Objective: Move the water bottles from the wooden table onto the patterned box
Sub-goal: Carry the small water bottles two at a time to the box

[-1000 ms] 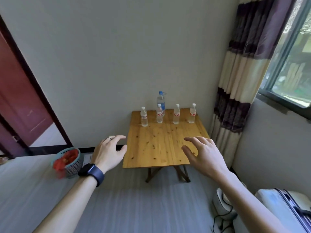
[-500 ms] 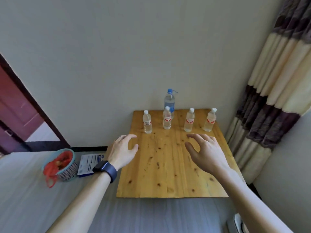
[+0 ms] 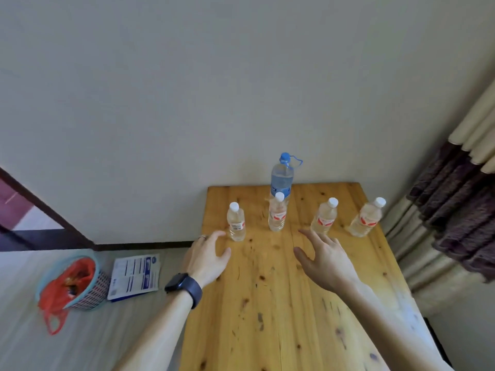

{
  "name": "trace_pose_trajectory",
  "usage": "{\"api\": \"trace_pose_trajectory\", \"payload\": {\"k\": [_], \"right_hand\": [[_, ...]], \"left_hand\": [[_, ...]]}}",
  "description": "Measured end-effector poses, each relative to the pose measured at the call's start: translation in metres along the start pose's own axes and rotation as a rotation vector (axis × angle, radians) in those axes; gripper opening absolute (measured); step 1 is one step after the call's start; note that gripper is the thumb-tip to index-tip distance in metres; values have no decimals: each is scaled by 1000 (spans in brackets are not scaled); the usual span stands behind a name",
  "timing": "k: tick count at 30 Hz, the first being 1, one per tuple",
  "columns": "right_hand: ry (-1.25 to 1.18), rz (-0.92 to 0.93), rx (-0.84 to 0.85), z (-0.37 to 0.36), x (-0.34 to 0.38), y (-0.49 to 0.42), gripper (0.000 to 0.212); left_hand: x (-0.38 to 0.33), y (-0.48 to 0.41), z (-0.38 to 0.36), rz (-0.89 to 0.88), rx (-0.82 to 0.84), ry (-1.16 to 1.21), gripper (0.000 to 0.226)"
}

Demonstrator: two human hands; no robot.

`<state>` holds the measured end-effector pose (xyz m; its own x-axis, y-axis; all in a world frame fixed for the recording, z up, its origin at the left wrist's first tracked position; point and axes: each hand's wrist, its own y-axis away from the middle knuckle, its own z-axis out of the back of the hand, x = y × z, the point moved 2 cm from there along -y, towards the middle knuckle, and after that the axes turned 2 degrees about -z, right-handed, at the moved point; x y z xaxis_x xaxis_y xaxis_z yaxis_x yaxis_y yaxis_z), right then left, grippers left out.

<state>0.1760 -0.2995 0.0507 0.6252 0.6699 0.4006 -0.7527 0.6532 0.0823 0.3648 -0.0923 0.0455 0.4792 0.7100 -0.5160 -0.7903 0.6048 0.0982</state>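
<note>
Several small clear water bottles with white caps stand in a row near the far edge of the wooden table (image 3: 281, 303): the leftmost bottle (image 3: 236, 222), a second bottle (image 3: 277, 212), a third bottle (image 3: 324, 216) and the rightmost bottle (image 3: 366, 218). A taller blue-capped bottle (image 3: 282, 175) stands behind the second one. My left hand (image 3: 209, 259), with a watch on its wrist, hovers open just short of the leftmost bottle. My right hand (image 3: 325, 259) is open, its fingertips close to the third bottle. The patterned box is out of view.
A small basket (image 3: 77, 285) holding a red bag sits on the grey floor at the left, beside a blue-and-white leaflet (image 3: 134, 277). The wall is right behind the table. A striped curtain (image 3: 455, 210) hangs at the right. A dark door frame is at far left.
The view has come closer to the table and both hands have reached forward over it toward the row of bottles. The bottles have not moved.
</note>
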Motion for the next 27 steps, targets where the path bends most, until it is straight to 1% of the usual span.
{"api": "trace_pose_trajectory", "payload": {"k": [4, 8, 12, 16, 18, 20, 22, 23, 25, 27], "right_hand": [[-6, -121, 75, -17, 5, -56, 63], [-10, -187, 100, -34, 6, -114, 67], [-34, -238, 123, -51, 9, -168, 73], [-71, -249, 105, -76, 11, -217, 80], [-129, -251, 111, -91, 9, -235, 83], [-175, -265, 142, -107, 4, -246, 81], [-226, -263, 161, -119, -2, -250, 67], [-253, -250, 147, -123, -5, -252, 59], [-271, -208, 114, -128, -8, -254, 46], [-261, -187, 114, -128, -9, -254, 41]], "left_hand": [[9, -75, -17, 38, 71, 98, 54], [14, -142, -41, 57, 96, 193, 63], [27, -180, -78, 147, 145, 279, 75], [38, -203, -105, 207, 132, 347, 88], [43, -210, -112, 237, 105, 384, 83], [45, -214, -116, 243, 100, 417, 68], [48, -215, -119, 212, 85, 434, 46], [50, -216, -119, 198, 71, 438, 40], [54, -220, -118, 182, 59, 424, 38], [55, -222, -115, 162, 79, 412, 36]]}}
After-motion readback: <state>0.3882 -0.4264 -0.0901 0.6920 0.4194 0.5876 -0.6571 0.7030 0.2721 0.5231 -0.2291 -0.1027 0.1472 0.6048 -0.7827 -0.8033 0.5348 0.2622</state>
